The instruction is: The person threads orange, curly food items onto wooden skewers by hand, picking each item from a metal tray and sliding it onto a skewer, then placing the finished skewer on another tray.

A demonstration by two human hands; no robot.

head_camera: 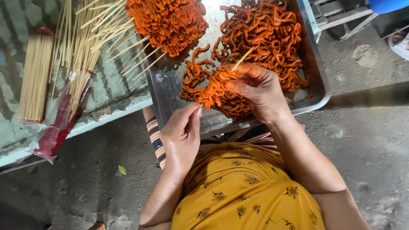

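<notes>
My right hand grips a bamboo skewer threaded with orange marinated strips, held over the metal tray. My left hand pinches the skewer's lower end just below the threaded strips, its fingers closed. Loose orange strips lie heaped in the tray's right half. A pile of finished skewers rests at the tray's upper left, their sticks pointing down-left.
Bundles of bare bamboo skewers and a loose spread of sticks lie on a worn green table, some in a red plastic wrapper. Concrete floor lies below and right. A blue object sits top right.
</notes>
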